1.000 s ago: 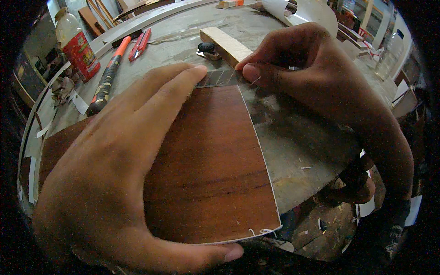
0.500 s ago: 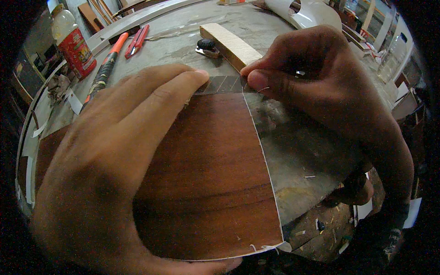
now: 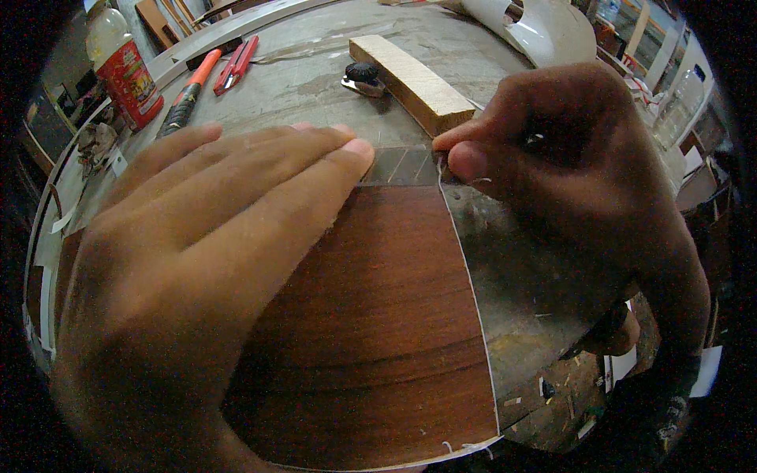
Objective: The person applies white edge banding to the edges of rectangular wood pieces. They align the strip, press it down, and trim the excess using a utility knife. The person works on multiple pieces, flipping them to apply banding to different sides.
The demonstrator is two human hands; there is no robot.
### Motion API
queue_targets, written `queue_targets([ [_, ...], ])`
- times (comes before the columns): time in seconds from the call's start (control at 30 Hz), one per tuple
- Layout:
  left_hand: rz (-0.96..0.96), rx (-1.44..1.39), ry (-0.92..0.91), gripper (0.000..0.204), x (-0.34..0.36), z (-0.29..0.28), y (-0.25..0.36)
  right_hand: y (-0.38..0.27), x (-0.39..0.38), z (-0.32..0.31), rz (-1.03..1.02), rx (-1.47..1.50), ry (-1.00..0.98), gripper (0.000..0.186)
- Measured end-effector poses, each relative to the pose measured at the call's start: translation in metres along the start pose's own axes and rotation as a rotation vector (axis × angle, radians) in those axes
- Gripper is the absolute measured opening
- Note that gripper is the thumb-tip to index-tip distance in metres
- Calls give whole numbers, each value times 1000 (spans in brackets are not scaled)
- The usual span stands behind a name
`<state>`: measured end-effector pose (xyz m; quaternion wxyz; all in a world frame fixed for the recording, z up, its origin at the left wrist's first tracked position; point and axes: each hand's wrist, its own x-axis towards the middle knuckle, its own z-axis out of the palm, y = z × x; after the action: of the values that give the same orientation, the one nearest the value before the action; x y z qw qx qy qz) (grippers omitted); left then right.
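My left hand (image 3: 197, 229) stretches flat over a brown wood-grain panel (image 3: 378, 315) with thin white edges, its fingertips touching the left end of a grey snap-off blade (image 3: 398, 165) along the panel's far edge; its thumb is hidden. My right hand (image 3: 552, 150) pinches the blade's right end between thumb and forefinger, where a thin white shaving (image 3: 441, 175) curls beside the panel's corner. A pale wooden block (image 3: 402, 75) lies just beyond the blade, with a small black-knobbed metal tool (image 3: 363, 79) on its left.
A red cutter (image 3: 236, 63), an orange-and-black handled tool (image 3: 189, 87) and a bottle with red label (image 3: 126, 87) stand or lie back left on the grey worktop (image 3: 292, 79). A curved white piece (image 3: 552, 35) is back right; offcuts litter the lower right.
My left fingers have spread flatter across the panel and its thumb has slipped from sight. The panel, blade and right hand appear slightly lower and further right in the view.
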<state>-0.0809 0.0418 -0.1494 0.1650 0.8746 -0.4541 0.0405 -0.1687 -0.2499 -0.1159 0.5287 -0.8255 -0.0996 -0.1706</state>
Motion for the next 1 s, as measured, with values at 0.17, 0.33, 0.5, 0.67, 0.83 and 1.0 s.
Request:
queue_targets([
  [0.17,177,114,177,96,-1,-7,5,7,-4,7,-108,53,16,11],
  [0.33,295,135,193,90,0,-14,8,-21,-10,13,-5,-62,44,11],
  [0.5,363,152,186,84,2,-19,10,-43,-6,3,224,-302,-119,14],
  [0.67,419,172,189,79,-1,-27,15,-23,-8,17,-77,23,-9,13],
  [0.83,462,183,190,73,-2,-31,19,-33,-14,1,135,-189,-100,13],
  [1.0,493,186,184,67,-1,-33,21,-25,-13,4,-75,-196,-108,14],
])
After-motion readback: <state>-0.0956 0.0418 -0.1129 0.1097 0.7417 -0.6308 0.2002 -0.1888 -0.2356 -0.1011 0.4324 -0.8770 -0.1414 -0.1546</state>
